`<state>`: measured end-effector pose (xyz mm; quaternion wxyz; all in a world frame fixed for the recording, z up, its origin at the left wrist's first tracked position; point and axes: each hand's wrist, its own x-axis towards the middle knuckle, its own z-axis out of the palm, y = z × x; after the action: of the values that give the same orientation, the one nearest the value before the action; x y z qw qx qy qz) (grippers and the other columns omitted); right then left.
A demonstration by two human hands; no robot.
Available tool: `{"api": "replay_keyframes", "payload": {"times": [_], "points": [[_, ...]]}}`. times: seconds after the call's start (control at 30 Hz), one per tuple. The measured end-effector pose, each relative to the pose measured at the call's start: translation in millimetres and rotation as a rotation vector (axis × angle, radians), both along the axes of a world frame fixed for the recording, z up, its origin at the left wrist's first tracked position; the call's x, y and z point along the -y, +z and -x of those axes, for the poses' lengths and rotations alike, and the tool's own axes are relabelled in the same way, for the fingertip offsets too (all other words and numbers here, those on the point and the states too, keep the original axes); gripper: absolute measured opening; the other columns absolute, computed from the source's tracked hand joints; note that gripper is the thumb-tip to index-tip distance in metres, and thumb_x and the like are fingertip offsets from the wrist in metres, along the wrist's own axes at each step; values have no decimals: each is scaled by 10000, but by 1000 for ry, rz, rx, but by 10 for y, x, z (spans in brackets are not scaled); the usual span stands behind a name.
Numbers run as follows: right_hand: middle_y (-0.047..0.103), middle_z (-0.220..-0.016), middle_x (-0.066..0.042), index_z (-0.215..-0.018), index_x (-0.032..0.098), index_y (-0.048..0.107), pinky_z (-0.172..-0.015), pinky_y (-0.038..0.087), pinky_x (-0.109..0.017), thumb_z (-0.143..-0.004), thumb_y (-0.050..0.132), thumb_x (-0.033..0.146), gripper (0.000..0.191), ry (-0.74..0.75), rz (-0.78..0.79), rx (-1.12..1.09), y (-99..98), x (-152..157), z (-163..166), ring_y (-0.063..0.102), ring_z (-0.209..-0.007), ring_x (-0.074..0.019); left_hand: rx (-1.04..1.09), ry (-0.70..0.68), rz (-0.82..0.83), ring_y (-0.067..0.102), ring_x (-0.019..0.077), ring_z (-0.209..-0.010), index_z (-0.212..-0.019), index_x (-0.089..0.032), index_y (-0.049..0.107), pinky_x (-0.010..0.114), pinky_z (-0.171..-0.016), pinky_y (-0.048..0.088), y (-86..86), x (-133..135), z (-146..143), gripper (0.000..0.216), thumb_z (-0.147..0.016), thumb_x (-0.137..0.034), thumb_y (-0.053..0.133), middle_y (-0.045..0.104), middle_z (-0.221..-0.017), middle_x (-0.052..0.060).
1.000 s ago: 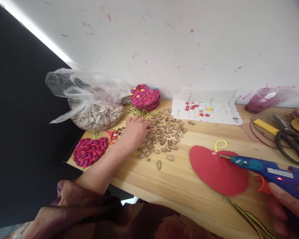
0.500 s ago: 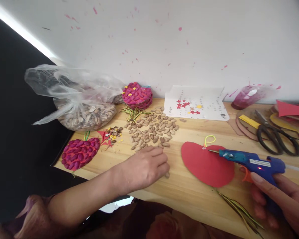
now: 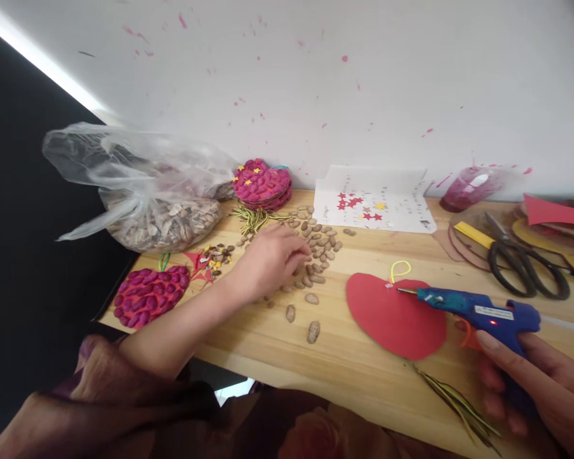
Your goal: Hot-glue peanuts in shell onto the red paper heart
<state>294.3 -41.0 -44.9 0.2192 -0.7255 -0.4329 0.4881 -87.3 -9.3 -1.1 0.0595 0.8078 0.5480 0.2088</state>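
Observation:
My right hand (image 3: pixel 521 382) is wrapped round a blue hot glue gun (image 3: pixel 483 309) with an orange trigger and a small red light. Its nozzle points over a red heart-shaped cutout (image 3: pixel 397 319) with a yellow loop (image 3: pixel 400 271) at the top. Over the spread of peanuts (image 3: pixel 323 245), my left hand (image 3: pixel 275 258) has its fingers curled together; whatever they pinch is hidden. Several single peanuts (image 3: pixel 313 331) lie on the wooden table between that hand and the heart. A heart covered in purple-painted peanuts (image 3: pixel 150 293) rests at the left.
A plastic bag of peanut shells (image 3: pixel 165 223) stands at the back left beside stacked purple hearts (image 3: pixel 261 185). Paper stars lie on a white sheet (image 3: pixel 402 204). Black-handled scissors (image 3: pixel 529 268), a cup with pink stain (image 3: pixel 466 191) and green-yellow strands (image 3: pixel 454 405) are at the right.
My left hand has moved up and away from the near part of the table to the peanut pile. Loose peanuts now show where it was. The glue gun has stayed almost still.

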Motion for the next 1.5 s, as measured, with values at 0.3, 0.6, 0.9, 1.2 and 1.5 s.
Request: {"api": "replay_keyframes", "payload": {"times": [0.3, 0.6, 0.9, 1.2, 1.5], "points": [[589, -547, -29, -714, 249, 567, -333, 448, -307, -650, 701, 821, 591, 46, 52, -67, 68, 18, 29, 553, -404, -202, -247, 179, 166, 675, 286, -947, -886, -186, 780, 401, -860, 484, 30, -597, -375, 160, -852, -244, 635, 755, -946, 93], [626, -558, -40, -743, 249, 564, -374, 468, -286, -767, 656, 777, 537, 103, 24, -85, 185, 32, 102, 559, -409, -174, -194, -14, 172, 656, 232, -875, -877, -174, 758, 349, -819, 431, 123, -551, -350, 80, -843, -183, 686, 741, -878, 56], [573, -586, 61, -887, 235, 518, -353, 419, -195, -861, 686, 598, 401, 34, -48, -224, 355, 71, 249, 559, -406, -115, -174, -567, 250, 570, 186, -918, -934, -203, 668, 350, -860, 336, 132, 63, -516, 149, -1017, -243, 550, 650, -934, 9], [591, -586, 59, -894, 235, 498, -343, 447, -206, -839, 693, 659, 470, 73, -12, -281, 242, 42, 131, 557, -386, -117, -125, -379, 233, 565, 199, -921, -976, -221, 661, 370, -884, 341, 28, 402, -498, 132, -1021, -239, 537, 636, -927, 7], [582, -601, 59, -879, 237, 495, -340, 449, -215, -858, 691, 622, 432, 93, -33, -271, 278, 51, 128, 610, -430, -147, -110, -253, 134, 559, 238, -918, -885, -198, 624, 406, -839, 356, -102, 534, -651, 139, -986, -289, 595, 644, -900, 31]]}}
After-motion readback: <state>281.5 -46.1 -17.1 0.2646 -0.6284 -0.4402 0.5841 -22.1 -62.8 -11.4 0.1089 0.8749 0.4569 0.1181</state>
